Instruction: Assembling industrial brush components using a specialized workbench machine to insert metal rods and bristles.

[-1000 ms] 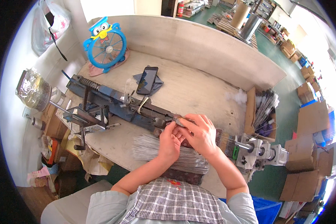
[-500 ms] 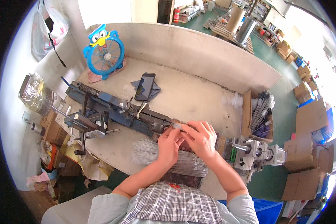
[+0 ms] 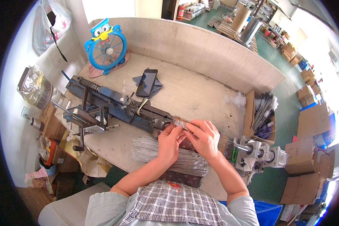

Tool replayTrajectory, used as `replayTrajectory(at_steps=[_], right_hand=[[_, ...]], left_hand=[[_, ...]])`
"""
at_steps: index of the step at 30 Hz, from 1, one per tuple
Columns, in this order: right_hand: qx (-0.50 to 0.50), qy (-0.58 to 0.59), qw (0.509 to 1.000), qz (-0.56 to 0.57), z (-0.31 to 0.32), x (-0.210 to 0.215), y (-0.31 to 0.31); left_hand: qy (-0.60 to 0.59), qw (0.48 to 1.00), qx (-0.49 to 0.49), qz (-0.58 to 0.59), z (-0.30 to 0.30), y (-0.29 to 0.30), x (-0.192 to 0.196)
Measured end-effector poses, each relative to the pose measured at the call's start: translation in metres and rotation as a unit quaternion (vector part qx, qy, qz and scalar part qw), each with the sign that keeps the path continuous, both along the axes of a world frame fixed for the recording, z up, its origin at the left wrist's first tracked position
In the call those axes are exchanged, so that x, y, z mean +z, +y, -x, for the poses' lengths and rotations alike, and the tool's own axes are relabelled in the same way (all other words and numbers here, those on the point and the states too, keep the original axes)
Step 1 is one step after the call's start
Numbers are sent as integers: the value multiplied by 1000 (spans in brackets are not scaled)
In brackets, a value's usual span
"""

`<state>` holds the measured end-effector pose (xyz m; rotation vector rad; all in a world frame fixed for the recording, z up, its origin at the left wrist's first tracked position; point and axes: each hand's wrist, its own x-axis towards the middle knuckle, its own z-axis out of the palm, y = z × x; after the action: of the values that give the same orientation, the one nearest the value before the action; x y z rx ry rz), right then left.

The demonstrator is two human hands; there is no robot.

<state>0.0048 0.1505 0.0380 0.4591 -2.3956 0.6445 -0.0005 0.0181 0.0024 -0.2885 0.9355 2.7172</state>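
Observation:
My left hand (image 3: 169,143) and my right hand (image 3: 203,137) meet at the right end of a long blue-black metal bench machine (image 3: 118,109). Between their fingertips is a small pale, partly see-through piece (image 3: 180,123); its exact kind I cannot make out. Both hands have thumb and fingers pinched on it. Under my wrists lies a thick bundle of thin silvery wires (image 3: 150,151), spread over a dark reddish pad (image 3: 182,179). A rounded metal part (image 3: 159,124) of the machine sits just left of my fingers.
To the right stands a silver motorised shaft unit (image 3: 265,154). Behind it a cardboard box (image 3: 249,113) holds wire brushes with white and purple tips. A phone (image 3: 147,83) lies on a grey cloth, near a blue cartoon fan (image 3: 107,51). A crank handle (image 3: 79,148) juts out at the left.
My hands stay at the machine's end with the pale piece, fingers shifted slightly; more of the piece now shows. The whole view has tilted a little.

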Motion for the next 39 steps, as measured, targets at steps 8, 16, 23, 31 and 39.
replayTrajectory(at_steps=[8, 16, 23, 31, 39], right_hand=[[-6, 4, 1000, 6, 1, 6, -9], [7, -14, 1000, -3, 2, 3, -5], [11, -19, 1000, 5, 2, 5, -3], [-60, -82, 992, -76, -12, 32, 6], [-37, -84, 991, -97, -24, 23, 15]], left_hand=[[-9, 1000, -1, -26, 0, 0, 0], [-6, 1000, 3, -8, 0, 0, 4], [-14, 1000, -5, -12, 0, 1, 6], [-45, 997, -35, -44, 3, -6, 14], [-40, 996, -67, 40, -2, -10, 22]])
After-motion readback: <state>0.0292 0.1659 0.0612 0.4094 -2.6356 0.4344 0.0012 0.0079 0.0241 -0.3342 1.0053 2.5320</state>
